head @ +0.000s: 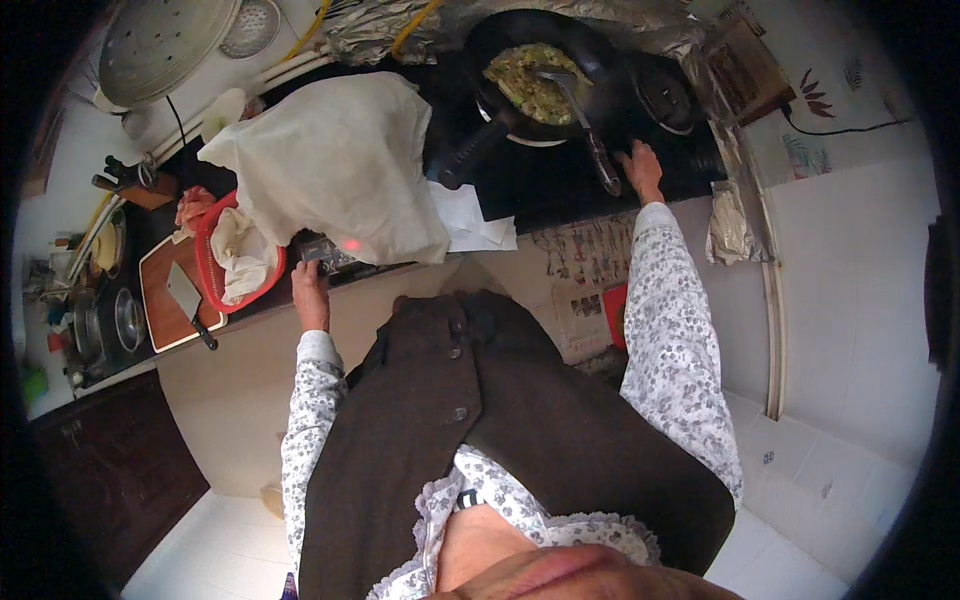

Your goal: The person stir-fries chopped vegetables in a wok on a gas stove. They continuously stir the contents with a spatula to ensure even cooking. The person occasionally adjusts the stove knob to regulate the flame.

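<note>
My left hand is at the counter's front edge, by a dark panel that shows from under a large off-white cloth. A red light glows at the cloth's lower edge. The cloth hides most of what is under it. My right hand rests its fingertips on the front of a black hob; whatever is under them is hidden. Just left of it sticks out the handle of a metal spatula. The spatula leans in a black wok of chopped, yellow-green food.
Left of the cloth stand a red plastic basket with a pale cloth inside and a cutting board bearing a cleaver. A knife block is behind. White paper lies beside the hob; crumpled foil hangs at right.
</note>
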{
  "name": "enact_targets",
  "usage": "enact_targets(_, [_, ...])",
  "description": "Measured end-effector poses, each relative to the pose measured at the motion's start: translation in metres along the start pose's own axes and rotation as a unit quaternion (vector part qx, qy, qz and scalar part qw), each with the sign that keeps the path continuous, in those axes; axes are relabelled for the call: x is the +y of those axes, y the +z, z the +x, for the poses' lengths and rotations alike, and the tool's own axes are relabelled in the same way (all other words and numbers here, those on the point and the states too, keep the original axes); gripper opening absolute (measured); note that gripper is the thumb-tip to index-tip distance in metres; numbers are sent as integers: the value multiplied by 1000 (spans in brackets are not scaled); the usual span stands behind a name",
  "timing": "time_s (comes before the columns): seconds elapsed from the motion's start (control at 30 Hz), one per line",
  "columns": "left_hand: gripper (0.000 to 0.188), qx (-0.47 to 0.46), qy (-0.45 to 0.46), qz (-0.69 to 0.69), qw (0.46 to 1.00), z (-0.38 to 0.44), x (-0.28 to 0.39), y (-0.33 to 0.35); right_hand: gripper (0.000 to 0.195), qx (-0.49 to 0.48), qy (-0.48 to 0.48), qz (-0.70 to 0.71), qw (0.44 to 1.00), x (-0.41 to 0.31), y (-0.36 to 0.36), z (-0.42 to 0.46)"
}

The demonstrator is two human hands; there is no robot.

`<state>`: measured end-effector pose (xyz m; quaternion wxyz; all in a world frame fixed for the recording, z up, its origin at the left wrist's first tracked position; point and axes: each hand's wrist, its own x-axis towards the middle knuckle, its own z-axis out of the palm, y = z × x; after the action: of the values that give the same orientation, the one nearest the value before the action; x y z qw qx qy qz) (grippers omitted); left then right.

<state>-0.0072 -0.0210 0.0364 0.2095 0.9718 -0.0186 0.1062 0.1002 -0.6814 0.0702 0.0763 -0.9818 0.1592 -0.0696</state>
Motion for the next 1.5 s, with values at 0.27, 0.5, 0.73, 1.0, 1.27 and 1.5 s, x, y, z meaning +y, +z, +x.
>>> enact_targets(0.27, [47,-24,-5,12,1000,4,-2,2,38,11,11,-28,999,-8,2,4])
enact_targets(0.5, [49,-17,-3,4,1000,4,2,-3,36,12,-26,-9,1000,-5,1,6])
enact_targets(0.73, [50,4,15,4,1000,3,2,-2,36,-10,-44,4,999,-1,-1,8])
enact_targets(1.0, [50,-15,-2,7,1000,5,7,-6,33,2,-44,6,999,5,6,11])
enact_targets(1.27, [49,-33,-16,17,999,7,4,-6,34,-5,-51,18,999,3,1,9])
enact_targets(1.5, [49,11,19,-3,1000,5,6,-6,35,-18,-41,9,999,0,-4,7])
